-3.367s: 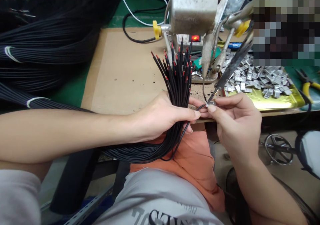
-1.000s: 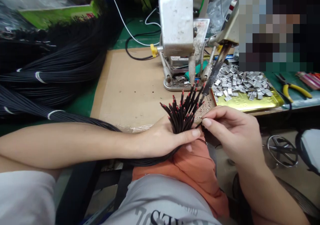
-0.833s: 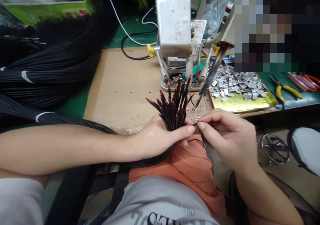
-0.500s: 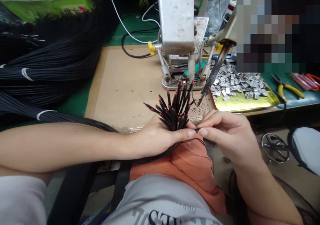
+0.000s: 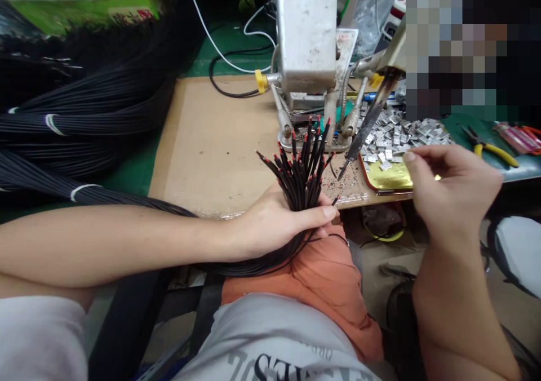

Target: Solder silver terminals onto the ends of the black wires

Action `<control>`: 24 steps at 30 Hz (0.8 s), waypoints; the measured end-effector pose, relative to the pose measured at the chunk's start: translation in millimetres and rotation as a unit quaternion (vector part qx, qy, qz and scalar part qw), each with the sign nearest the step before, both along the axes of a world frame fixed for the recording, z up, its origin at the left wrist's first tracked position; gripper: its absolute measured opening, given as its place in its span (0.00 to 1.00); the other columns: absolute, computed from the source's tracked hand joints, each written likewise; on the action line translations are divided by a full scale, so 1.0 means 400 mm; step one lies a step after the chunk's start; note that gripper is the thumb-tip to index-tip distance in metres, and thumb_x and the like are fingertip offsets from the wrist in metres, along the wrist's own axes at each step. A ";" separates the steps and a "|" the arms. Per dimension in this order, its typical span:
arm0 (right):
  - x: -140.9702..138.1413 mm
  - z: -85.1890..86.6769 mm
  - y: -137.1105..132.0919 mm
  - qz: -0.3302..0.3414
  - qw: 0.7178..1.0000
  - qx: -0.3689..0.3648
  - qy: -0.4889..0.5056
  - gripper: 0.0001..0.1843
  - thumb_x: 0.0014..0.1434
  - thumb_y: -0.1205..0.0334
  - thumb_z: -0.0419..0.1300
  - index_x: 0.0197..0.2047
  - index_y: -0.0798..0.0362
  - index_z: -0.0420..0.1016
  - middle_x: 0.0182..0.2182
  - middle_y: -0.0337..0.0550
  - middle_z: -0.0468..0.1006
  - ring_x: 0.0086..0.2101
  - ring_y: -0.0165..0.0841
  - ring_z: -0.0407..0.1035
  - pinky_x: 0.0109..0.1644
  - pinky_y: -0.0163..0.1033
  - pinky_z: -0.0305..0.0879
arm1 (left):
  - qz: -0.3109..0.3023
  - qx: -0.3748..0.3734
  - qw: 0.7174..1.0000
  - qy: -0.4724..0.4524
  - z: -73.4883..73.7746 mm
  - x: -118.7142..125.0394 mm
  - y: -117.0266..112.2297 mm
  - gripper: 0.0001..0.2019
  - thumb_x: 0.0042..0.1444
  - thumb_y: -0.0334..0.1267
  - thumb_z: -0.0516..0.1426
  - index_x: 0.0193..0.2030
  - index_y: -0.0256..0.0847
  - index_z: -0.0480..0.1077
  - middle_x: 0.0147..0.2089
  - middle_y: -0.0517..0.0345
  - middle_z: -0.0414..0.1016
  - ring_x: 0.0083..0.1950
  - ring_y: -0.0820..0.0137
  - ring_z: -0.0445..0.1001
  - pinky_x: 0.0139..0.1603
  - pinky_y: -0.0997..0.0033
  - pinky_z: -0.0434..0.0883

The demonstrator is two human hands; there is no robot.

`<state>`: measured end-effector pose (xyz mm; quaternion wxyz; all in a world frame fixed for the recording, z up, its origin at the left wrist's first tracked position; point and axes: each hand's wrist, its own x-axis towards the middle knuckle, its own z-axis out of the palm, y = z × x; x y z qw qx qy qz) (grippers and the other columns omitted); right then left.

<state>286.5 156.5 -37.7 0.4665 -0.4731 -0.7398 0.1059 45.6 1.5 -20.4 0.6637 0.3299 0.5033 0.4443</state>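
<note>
My left hand is closed round a bundle of thin black wires with red stripped tips, held upright at the bench edge with its long tail curving down over my lap. One wire end pokes out by my left thumb. My right hand hovers over the gold tray of small metal terminals, fingers loosely curled and apart, nothing visible in them. A fixed soldering iron slants down with its tip just right of the wire tips.
A grey metal machine on flexible legs stands behind the wires on a cardboard mat. Large tied bundles of black cable fill the left. Yellow-handled pliers lie at the right. An orange cloth covers my lap.
My right hand has let go of the single wire at my left thumb and moved up and right over the terminal tray. My left hand still holds the bundle.
</note>
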 end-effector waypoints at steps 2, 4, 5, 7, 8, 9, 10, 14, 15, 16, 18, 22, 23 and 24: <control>0.025 0.002 0.043 -0.037 0.999 0.007 0.003 0.07 0.59 0.66 0.73 0.40 0.56 0.92 0.31 0.50 0.86 0.28 0.36 0.75 0.35 0.43 0.67 | -0.007 0.014 1.000 0.004 0.000 -0.001 0.000 0.14 0.57 0.43 0.75 0.39 0.38 0.80 0.33 0.59 0.82 0.35 0.70 0.81 0.42 0.68 0.79; 0.041 0.003 0.070 -0.025 0.999 0.000 -0.035 0.09 0.59 0.65 0.72 0.42 0.57 0.93 0.33 0.52 0.87 0.29 0.37 0.74 0.36 0.44 0.67 | -0.008 0.017 1.000 0.016 0.005 -0.002 -0.001 0.11 0.58 0.41 0.74 0.40 0.37 0.82 0.33 0.59 0.83 0.34 0.71 0.81 0.41 0.71 0.79; 0.045 0.003 0.079 -0.009 0.998 -0.009 -0.068 0.11 0.59 0.65 0.72 0.44 0.56 0.93 0.35 0.53 0.87 0.30 0.37 0.74 0.38 0.44 0.68 | -0.004 0.008 1.000 0.024 0.009 -0.003 -0.001 0.10 0.58 0.40 0.74 0.41 0.37 0.83 0.33 0.59 0.83 0.34 0.72 0.81 0.40 0.72 0.79; 0.045 -0.001 0.089 0.026 0.990 -0.030 -0.133 0.13 0.59 0.65 0.72 0.47 0.54 0.94 0.38 0.52 0.87 0.32 0.37 0.74 0.42 0.46 0.69 | 0.011 -0.016 0.999 0.031 0.015 -0.003 0.000 0.11 0.56 0.37 0.74 0.44 0.37 0.85 0.31 0.61 0.83 0.32 0.73 0.81 0.38 0.73 0.79; 0.042 -0.004 0.092 0.034 0.987 -0.037 -0.152 0.13 0.59 0.64 0.72 0.47 0.53 0.94 0.39 0.51 0.86 0.33 0.37 0.74 0.44 0.46 0.69 | 0.020 -0.026 0.999 0.029 0.018 -0.003 0.001 0.12 0.55 0.36 0.75 0.45 0.37 0.85 0.29 0.62 0.83 0.31 0.73 0.80 0.37 0.74 0.79; 0.038 -0.008 0.095 0.037 0.985 -0.043 -0.163 0.12 0.60 0.63 0.72 0.46 0.52 0.93 0.39 0.50 0.86 0.34 0.38 0.74 0.46 0.47 0.70 | 0.028 -0.031 0.999 0.027 0.020 -0.002 0.004 0.13 0.54 0.34 0.75 0.46 0.37 0.86 0.28 0.62 0.82 0.30 0.74 0.80 0.36 0.75 0.79; 0.034 -0.011 0.097 0.036 0.984 -0.045 -0.171 0.10 0.60 0.63 0.72 0.44 0.52 0.93 0.39 0.50 0.85 0.35 0.39 0.74 0.47 0.48 0.70 | 0.036 -0.035 0.998 0.023 0.022 -0.002 0.006 0.13 0.53 0.33 0.75 0.46 0.36 0.86 0.28 0.63 0.82 0.29 0.74 0.80 0.36 0.76 0.79; 0.027 -0.014 0.100 0.034 0.978 -0.051 -0.200 0.03 0.61 0.63 0.69 0.38 0.50 0.87 0.39 0.48 0.84 0.41 0.44 0.77 0.53 0.50 0.70 | 0.059 -0.041 0.997 0.021 0.028 -0.002 0.016 0.12 0.51 0.29 0.74 0.44 0.35 0.87 0.29 0.62 0.83 0.27 0.76 0.80 0.32 0.79 0.79; 0.027 -0.013 0.100 0.033 0.977 -0.051 -0.206 0.03 0.62 0.63 0.69 0.38 0.49 0.85 0.39 0.48 0.84 0.42 0.44 0.77 0.54 0.50 0.70 | 0.061 -0.040 0.997 0.029 0.029 -0.002 0.018 0.11 0.52 0.28 0.74 0.44 0.35 0.87 0.29 0.63 0.83 0.27 0.76 0.80 0.32 0.80 0.79; 0.028 -0.012 0.099 0.033 0.976 -0.051 -0.210 0.02 0.62 0.62 0.69 0.38 0.49 0.84 0.39 0.48 0.85 0.42 0.44 0.77 0.54 0.50 0.70 | 0.060 -0.037 0.997 0.040 0.030 -0.003 0.019 0.11 0.52 0.28 0.74 0.44 0.35 0.88 0.28 0.63 0.83 0.26 0.77 0.80 0.31 0.81 0.78; 0.033 -0.015 0.099 0.029 0.975 -0.049 -0.216 0.02 0.62 0.61 0.67 0.38 0.49 0.82 0.38 0.49 0.85 0.42 0.45 0.77 0.53 0.50 0.70 | 0.053 -0.026 0.996 0.061 0.031 -0.004 0.020 0.10 0.54 0.28 0.73 0.45 0.34 0.88 0.27 0.63 0.82 0.27 0.77 0.80 0.31 0.82 0.77; 0.042 -0.038 0.106 0.008 0.991 -0.023 -0.135 0.06 0.66 0.62 0.62 0.46 0.50 0.76 0.39 0.51 0.85 0.39 0.44 0.80 0.48 0.50 0.70 | 0.058 -0.014 0.997 0.042 0.028 -0.001 0.021 0.11 0.55 0.26 0.71 0.46 0.33 0.86 0.27 0.63 0.80 0.26 0.77 0.78 0.28 0.81 0.77; 0.043 -0.043 0.108 0.005 0.995 -0.018 -0.093 0.08 0.65 0.63 0.62 0.48 0.49 0.75 0.38 0.50 0.85 0.38 0.44 0.80 0.46 0.50 0.70 | 0.066 -0.018 0.997 0.029 0.027 0.001 0.022 0.10 0.56 0.26 0.71 0.46 0.33 0.85 0.27 0.64 0.79 0.25 0.77 0.77 0.28 0.81 0.77; 0.042 -0.044 0.107 0.003 0.999 -0.013 -0.052 0.09 0.63 0.65 0.64 0.48 0.48 0.74 0.37 0.49 0.84 0.37 0.43 0.81 0.45 0.49 0.70 | 0.072 -0.023 0.997 0.017 0.026 0.002 0.023 0.10 0.56 0.25 0.70 0.45 0.33 0.85 0.26 0.64 0.78 0.25 0.77 0.76 0.27 0.80 0.78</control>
